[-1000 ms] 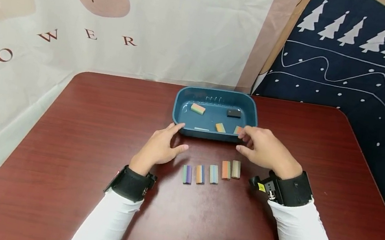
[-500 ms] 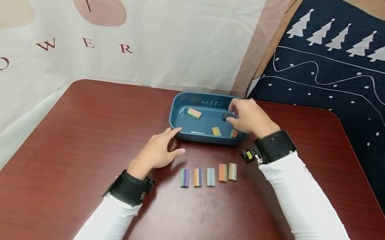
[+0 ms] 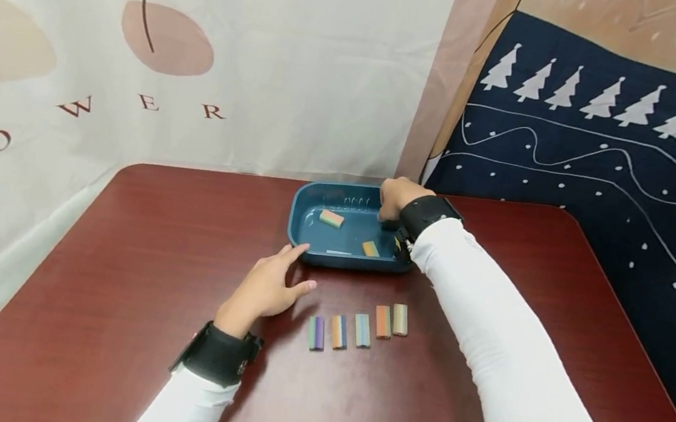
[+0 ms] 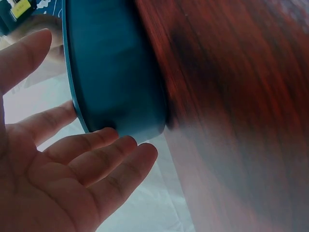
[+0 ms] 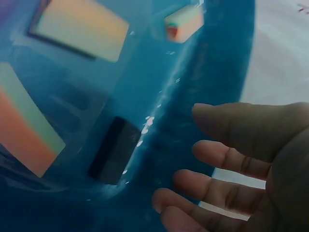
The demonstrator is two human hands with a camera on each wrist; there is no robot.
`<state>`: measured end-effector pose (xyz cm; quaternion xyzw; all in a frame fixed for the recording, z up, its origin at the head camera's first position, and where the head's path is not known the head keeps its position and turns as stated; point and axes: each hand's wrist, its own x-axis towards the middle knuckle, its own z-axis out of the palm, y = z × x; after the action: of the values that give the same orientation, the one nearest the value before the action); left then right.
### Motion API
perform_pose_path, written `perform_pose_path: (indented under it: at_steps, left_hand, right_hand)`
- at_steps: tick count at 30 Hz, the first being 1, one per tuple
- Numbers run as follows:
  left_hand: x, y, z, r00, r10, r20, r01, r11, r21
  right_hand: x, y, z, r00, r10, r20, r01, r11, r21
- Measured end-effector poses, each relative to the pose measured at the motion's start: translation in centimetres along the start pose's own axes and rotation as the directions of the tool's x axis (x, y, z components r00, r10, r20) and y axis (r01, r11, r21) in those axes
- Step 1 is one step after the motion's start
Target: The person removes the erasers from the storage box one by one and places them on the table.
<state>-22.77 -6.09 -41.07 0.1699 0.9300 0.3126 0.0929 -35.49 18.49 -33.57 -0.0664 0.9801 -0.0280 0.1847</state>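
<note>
A blue plastic basin (image 3: 337,262) stands near the table's back edge. My left hand (image 3: 265,291) has its fingers extended, fingertips touching the basin's front left corner. Over the basin's back right corner reaches my right hand (image 3: 400,197); in the right wrist view its fingers are loosely extended, with nothing between them. A black block (image 5: 115,151) lies on the basin floor, apart from those fingers. Also inside are a pink-and-green block (image 3: 331,218), a yellow-orange block (image 3: 370,249) and an orange-and-green block (image 5: 29,125), the last hidden by the right arm in the head view.
Several small striped blocks lie in a row on the table before the basin, from a green-and-purple block (image 3: 316,333) to a tan block (image 3: 400,320). Printed cloths (image 3: 305,76) hang behind the reddish-brown table (image 3: 125,296).
My right hand has moved from the basin's front right rim, over the black block, to the back right corner. The left hand stays at the front left corner. The head view has tilted upward.
</note>
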Motion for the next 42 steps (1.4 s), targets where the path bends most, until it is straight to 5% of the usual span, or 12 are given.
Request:
perform_pose_path:
  at_steps: [13, 24, 35, 42]
  left_hand:
    - [-0.5, -0.3, 0.2, 1.0, -0.004, -0.003, 0.004, 1.0, 0.004]
    - [-0.6, -0.2, 0.6, 1.0, -0.003, 0.003, 0.003, 1.0, -0.012]
    - [-0.3, 0.0, 0.2, 1.0, 0.014, -0.011, -0.014, 1.0, 0.0]
    - [-0.1, 0.2, 0.1, 1.0, 0.007, -0.014, -0.007, 1.0, 0.001]
  right_hand:
    - [5.3, 0.3, 2.2, 0.985, 0.121, 0.125, -0.103, 0.985, -0.138]
    - [3.2, -0.3, 2.7, 0.992, 0.035, 0.119, -0.006, 0.972, -0.237]
    - [5.7, 0.4, 3.7, 0.993, 0.029, 0.115, 0.009, 0.948, -0.318]
    - [4.7, 0.0, 2.9, 0.993, 0.038, 0.109, -0.002, 0.95, -0.313]
